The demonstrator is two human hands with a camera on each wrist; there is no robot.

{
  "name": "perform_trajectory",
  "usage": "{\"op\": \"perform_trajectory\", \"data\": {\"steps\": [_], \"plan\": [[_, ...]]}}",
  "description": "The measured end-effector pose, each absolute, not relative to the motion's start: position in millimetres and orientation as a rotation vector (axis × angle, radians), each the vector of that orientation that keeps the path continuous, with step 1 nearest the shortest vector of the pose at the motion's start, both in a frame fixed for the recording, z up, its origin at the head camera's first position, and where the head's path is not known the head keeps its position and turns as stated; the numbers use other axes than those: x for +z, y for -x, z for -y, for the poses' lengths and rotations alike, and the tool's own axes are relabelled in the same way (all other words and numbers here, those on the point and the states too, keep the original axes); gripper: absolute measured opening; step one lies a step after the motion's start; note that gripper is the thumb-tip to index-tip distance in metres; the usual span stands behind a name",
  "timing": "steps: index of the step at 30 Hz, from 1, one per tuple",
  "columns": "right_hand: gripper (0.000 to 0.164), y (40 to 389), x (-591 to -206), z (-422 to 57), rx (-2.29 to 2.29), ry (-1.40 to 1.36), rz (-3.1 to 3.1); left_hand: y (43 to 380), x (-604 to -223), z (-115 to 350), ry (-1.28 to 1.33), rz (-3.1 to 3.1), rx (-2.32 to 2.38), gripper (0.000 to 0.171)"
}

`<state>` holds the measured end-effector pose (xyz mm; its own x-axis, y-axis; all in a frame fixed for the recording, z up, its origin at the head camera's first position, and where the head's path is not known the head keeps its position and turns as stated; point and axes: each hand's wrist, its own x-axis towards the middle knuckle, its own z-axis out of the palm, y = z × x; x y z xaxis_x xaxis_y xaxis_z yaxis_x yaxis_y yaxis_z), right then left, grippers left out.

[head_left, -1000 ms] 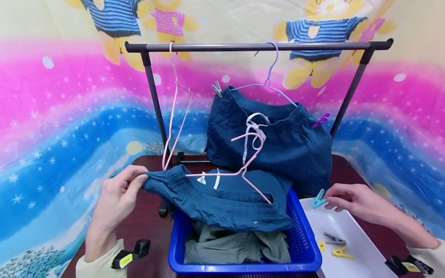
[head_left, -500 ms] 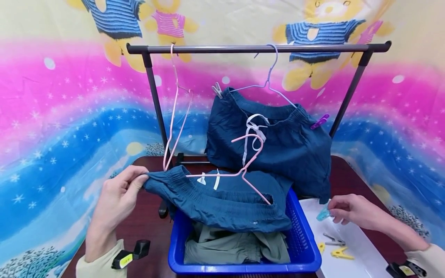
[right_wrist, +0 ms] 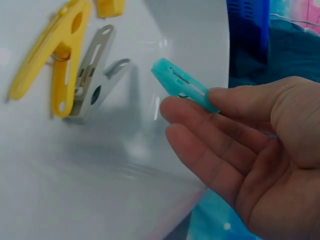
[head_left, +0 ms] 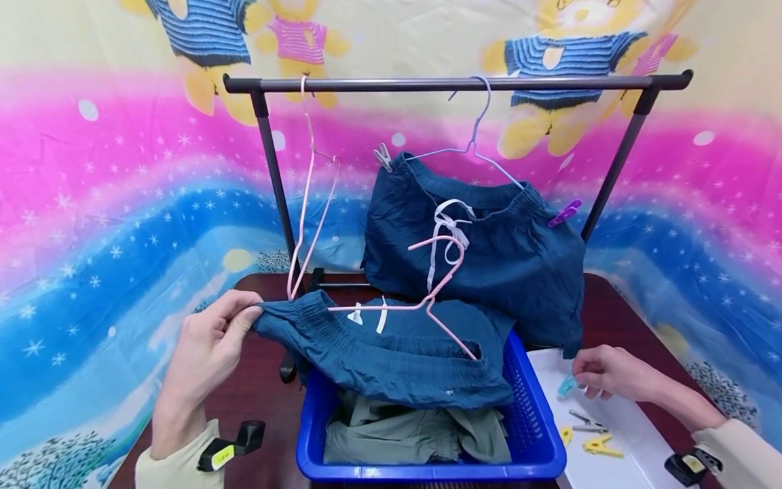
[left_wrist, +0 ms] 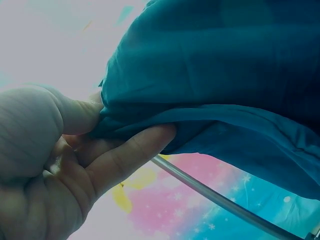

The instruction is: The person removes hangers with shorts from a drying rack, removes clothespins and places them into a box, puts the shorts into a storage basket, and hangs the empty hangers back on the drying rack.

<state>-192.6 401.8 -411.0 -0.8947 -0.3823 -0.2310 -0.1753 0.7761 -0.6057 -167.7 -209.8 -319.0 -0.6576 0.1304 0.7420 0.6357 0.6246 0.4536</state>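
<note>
My left hand (head_left: 210,346) pinches the left end of the waistband of dark blue shorts (head_left: 391,367), which lie over a blue basket (head_left: 427,470). A pink hanger (head_left: 431,299) sits inside that waistband, its hook sticking up. In the left wrist view the thumb and fingers grip the shorts' cloth (left_wrist: 200,65). Over a white tray (head_left: 635,441), my right hand (head_left: 617,373) pinches a teal clothespin (right_wrist: 182,85) by one end between thumb and fingers. Below it in the tray lie a grey clothespin (right_wrist: 92,75) and a yellow clothespin (right_wrist: 62,55).
A dark rack (head_left: 391,85) stands behind. Hung from it are another pink hanger (head_left: 303,204) and a blue hanger (head_left: 470,146) with a second pair of dark blue shorts (head_left: 489,272), clipped by grey and purple clothespins (head_left: 565,213). Grey-green cloth (head_left: 403,431) fills the basket.
My right hand has moved down and slightly toward me with the teal clothespin, which now points lower over the tray. The left hand and the shorts it pinches have stayed in place.
</note>
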Motion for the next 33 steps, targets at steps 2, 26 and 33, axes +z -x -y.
{"op": "perform_trajectory", "data": {"steps": [2, 26, 33], "plan": [[0.007, 194, -414, -403, -0.836, 0.418, -2.622, 168, -319, 210, 0.587, 2.175, -0.951, 0.017], [0.016, 185, -374, -396, -0.732, 0.513, -2.731, 168, -321, 209, 0.577, 2.169, -0.969, 0.020], [0.010, 171, -348, -378, -0.661, 0.624, -2.870, 167, -322, 209, 0.590, 2.146, -0.969, 0.023]]}}
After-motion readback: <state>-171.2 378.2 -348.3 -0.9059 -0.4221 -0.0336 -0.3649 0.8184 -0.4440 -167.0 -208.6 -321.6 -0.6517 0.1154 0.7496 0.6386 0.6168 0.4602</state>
